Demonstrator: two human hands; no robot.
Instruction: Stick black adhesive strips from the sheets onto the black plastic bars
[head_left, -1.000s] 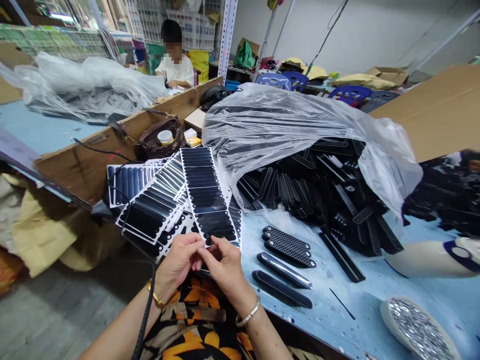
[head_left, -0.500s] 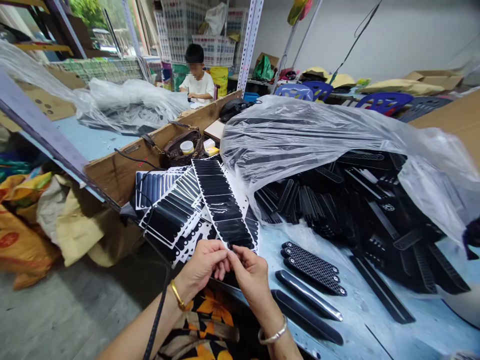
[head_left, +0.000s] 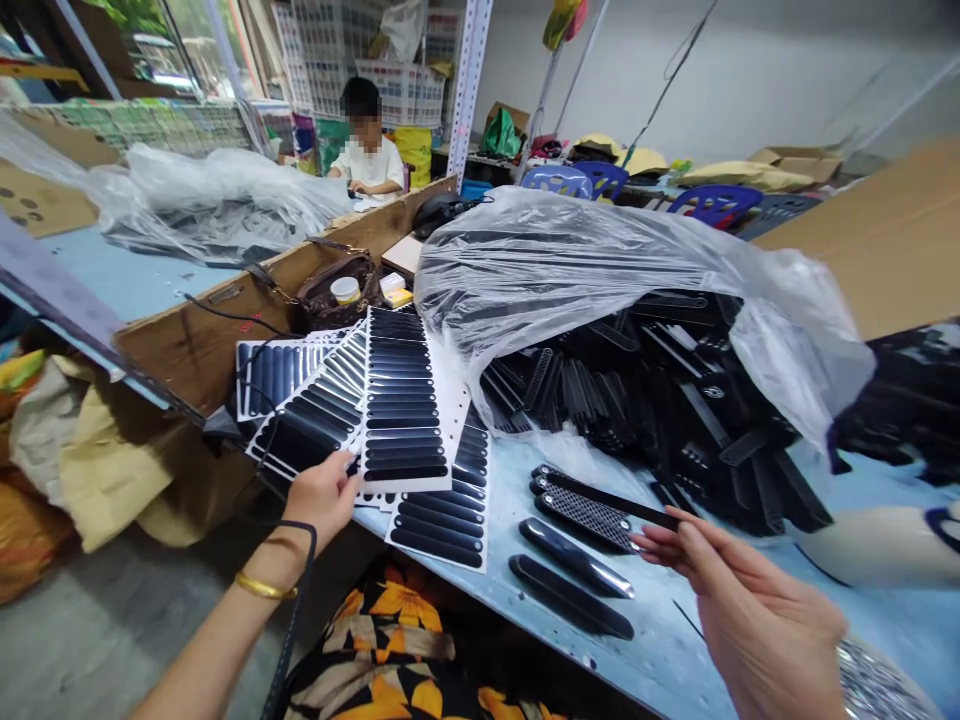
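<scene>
My left hand [head_left: 322, 500] is closed, thumb and fingers pinching the lower left edge of a white sheet of black adhesive strips [head_left: 405, 400]. That sheet lies over several similar sheets [head_left: 311, 420]. Far to the right, my right hand [head_left: 757, 610] pinches one end of a thin black strip [head_left: 615, 497]. The strip reaches left over a small row of black pieces with a cross-hatched face [head_left: 577, 515], partly hiding them; whether it touches them I cannot tell. Nearer me lie a glossy black piece [head_left: 576, 557] and a smooth dark one [head_left: 570, 597].
A clear plastic bag [head_left: 540, 260] spills many black parts [head_left: 600, 400] onto the blue table [head_left: 517, 610]. A wooden board [head_left: 187, 345] borders the left, beside a brown handbag [head_left: 330, 285]. A black cable [head_left: 296, 600] crosses my left forearm. Another person [head_left: 371, 160] sits beyond.
My hands were together in front of me and have parted. The left has gone left to the sheet's edge; the right has swung right over the table, holding a black strip.
</scene>
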